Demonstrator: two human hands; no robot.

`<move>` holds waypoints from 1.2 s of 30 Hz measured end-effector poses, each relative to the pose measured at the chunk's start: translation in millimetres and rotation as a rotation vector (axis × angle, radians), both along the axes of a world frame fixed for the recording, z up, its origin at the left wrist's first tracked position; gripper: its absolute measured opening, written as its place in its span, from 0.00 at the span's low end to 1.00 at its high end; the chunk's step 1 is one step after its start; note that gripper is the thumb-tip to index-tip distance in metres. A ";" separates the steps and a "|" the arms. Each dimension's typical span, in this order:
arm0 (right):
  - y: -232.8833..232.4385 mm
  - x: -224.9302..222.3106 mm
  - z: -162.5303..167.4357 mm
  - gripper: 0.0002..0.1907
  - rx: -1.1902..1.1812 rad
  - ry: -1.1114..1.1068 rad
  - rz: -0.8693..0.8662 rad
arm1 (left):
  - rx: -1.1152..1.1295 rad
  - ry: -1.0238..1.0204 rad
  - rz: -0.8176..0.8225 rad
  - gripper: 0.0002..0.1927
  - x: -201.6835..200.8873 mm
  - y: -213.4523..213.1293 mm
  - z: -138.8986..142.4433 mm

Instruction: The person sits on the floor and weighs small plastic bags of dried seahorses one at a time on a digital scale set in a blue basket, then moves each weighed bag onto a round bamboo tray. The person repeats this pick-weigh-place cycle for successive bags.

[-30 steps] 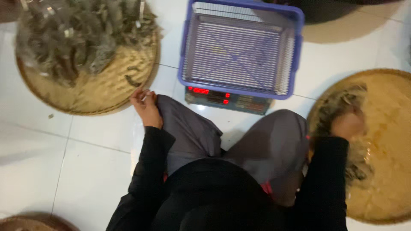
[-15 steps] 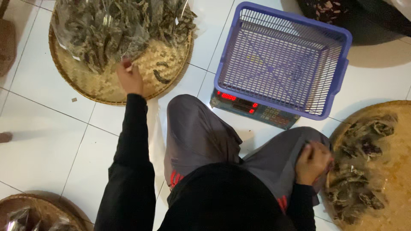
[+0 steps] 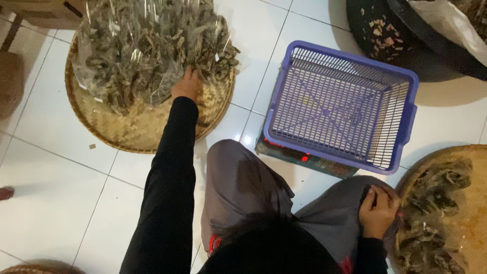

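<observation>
Head view: the left hand (image 3: 186, 85) reaches to about eleven o'clock, fingers spread open and pressed against the clear bags of dried pieces (image 3: 147, 50) heaped on the woven tray (image 3: 127, 129). The right hand (image 3: 378, 210), curled loosely closed around nothing, rests on the knee at four o'clock, just beside a second woven tray (image 3: 474, 203); the purple basket (image 3: 340, 106) sits at one o'clock.

We see clear plastic packets (image 3: 147, 50) of dried brownish pieces heaped on the round woven tray (image 3: 127, 134) upper left; under the purple basket (image 3: 340, 104), the scale's display (image 3: 304, 158) glows red.

Clear bags of dried brownish bits (image 3: 147, 50) piled on round woven tray (image 3: 137, 132), upper left.
</observation>
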State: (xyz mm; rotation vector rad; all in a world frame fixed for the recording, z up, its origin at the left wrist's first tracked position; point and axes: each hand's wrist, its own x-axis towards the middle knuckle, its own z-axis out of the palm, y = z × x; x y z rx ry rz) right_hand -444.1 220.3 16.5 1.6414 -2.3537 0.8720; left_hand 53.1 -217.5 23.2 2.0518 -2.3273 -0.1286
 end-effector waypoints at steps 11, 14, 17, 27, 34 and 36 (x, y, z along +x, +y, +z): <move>-3.1 5.0 8.3 0.06 0.032 -0.020 -0.021 | -0.131 -0.155 -0.035 0.06 23.2 25.9 -24.8; -4.2 4.9 8.2 0.07 0.018 -0.003 -0.008 | -0.252 -0.164 -0.099 0.08 39.5 40.2 -13.6; -5.2 5.5 6.4 0.06 -0.008 0.006 -0.004 | -0.343 0.086 -0.160 0.08 63.9 52.7 16.5; -8.9 8.0 2.0 0.06 -0.112 -0.102 0.029 | -0.483 0.427 -0.473 0.05 42.6 100.2 198.9; -9.5 7.5 -0.1 0.06 -0.151 -0.088 0.031 | -0.611 0.380 -0.872 0.08 -62.1 110.8 256.6; -10.2 7.5 -0.6 0.06 -0.163 -0.080 0.038 | -0.604 0.451 -0.961 0.11 -94.5 106.3 249.5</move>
